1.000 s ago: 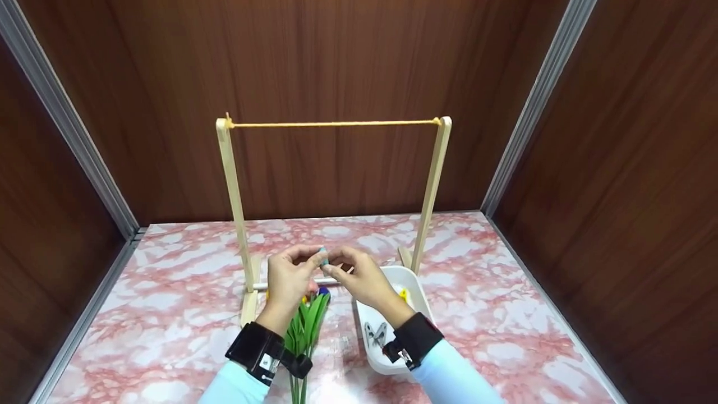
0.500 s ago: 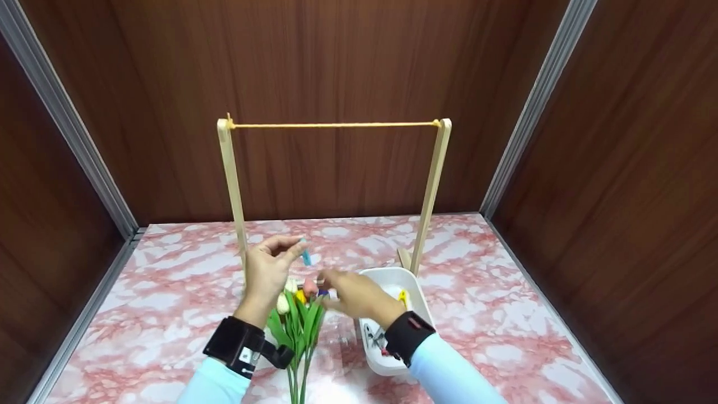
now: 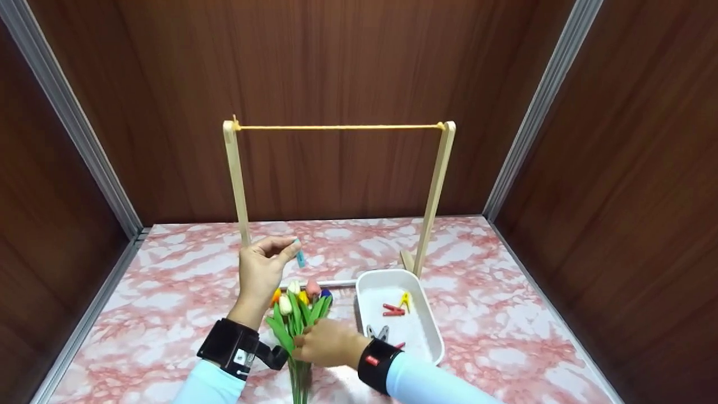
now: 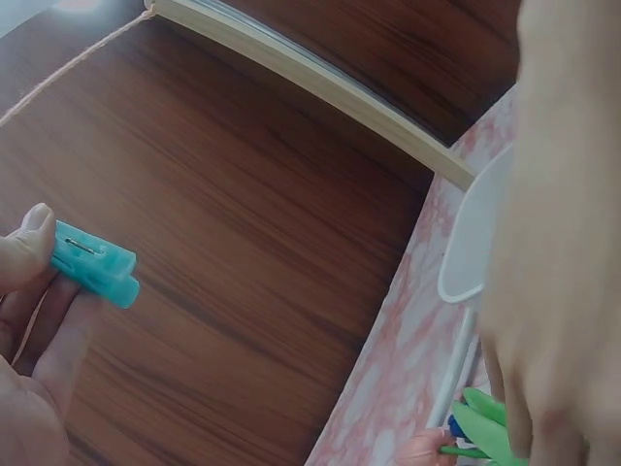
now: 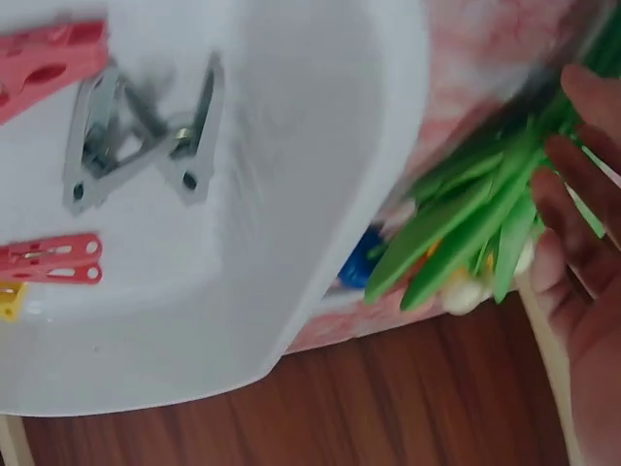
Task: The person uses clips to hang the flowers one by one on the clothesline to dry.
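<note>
My left hand is raised over the table and pinches a teal clothespin between thumb and fingers. In the left wrist view the clothespin sticks out past the fingertips, its metal spring showing. Below lies a bunch of artificial tulips with white, yellow, orange, pink and blue heads. My right hand is over their leaves and stems. In the right wrist view its fingers are loosely bent and spread beside the green stems, not closed round them.
A white tray stands right of the tulips, holding red clothespins, a yellow one and grey ones. Behind, a wooden frame carries a taut yellow cord. Wooden panels enclose the marbled table.
Both hands were together at the teal clothespin. The right hand has let go and moved down to the tulip stems; the left has shifted left with the clothespin.
</note>
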`<state>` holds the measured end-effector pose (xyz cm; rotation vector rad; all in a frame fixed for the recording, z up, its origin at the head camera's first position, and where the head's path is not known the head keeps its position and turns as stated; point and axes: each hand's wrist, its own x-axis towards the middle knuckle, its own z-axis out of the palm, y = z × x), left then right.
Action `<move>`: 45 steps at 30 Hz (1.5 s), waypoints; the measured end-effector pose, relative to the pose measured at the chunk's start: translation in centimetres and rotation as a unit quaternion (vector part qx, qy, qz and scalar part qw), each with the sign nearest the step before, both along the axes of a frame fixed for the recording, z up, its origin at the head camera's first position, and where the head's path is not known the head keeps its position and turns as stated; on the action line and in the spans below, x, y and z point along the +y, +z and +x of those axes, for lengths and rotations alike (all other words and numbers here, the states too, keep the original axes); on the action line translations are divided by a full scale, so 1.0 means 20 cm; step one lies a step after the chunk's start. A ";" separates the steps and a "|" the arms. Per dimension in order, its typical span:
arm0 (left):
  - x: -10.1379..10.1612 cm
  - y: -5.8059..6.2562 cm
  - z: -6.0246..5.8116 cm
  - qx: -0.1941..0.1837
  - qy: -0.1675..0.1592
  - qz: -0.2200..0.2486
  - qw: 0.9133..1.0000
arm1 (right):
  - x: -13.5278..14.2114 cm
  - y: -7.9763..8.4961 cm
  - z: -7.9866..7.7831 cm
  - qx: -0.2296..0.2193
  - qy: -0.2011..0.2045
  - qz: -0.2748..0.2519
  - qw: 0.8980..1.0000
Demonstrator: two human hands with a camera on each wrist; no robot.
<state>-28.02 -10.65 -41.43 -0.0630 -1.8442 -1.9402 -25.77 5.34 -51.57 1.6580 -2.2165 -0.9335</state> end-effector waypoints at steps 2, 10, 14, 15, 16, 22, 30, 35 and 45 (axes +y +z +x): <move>0.00 0.00 0.00 -0.001 -0.004 -0.002 1.000 | -0.01 -0.03 0.01 0.016 0.022 -0.002 1.000; 0.00 -0.01 0.00 0.005 0.003 -0.012 1.000 | -0.01 -0.06 0.01 0.022 0.051 -0.018 0.998; -0.02 -0.02 0.00 0.004 0.007 -0.023 1.000 | 0.01 -0.04 -0.03 -0.001 0.065 -0.046 0.997; -0.02 -0.02 0.00 0.004 0.008 -0.026 1.000 | 0.01 -0.02 -0.04 -0.008 0.069 -0.054 0.996; -0.02 -0.02 0.00 0.005 0.009 -0.028 1.000 | 0.02 -0.01 -0.05 -0.019 0.074 -0.064 0.995; -0.04 0.01 0.00 0.007 0.017 -0.023 1.000 | 0.04 0.13 -0.12 -0.081 0.115 -0.142 0.980; -0.06 0.11 0.01 0.040 0.008 -0.006 0.999 | 0.10 0.32 -0.23 -0.190 0.108 -0.337 0.916; -0.07 0.23 0.00 0.075 0.004 -0.020 0.997 | 0.12 0.42 -0.30 -0.250 0.084 -0.450 0.853; -0.18 0.67 -0.08 0.220 0.051 -0.057 0.973 | 0.06 0.62 -0.46 -0.295 0.020 -0.670 0.681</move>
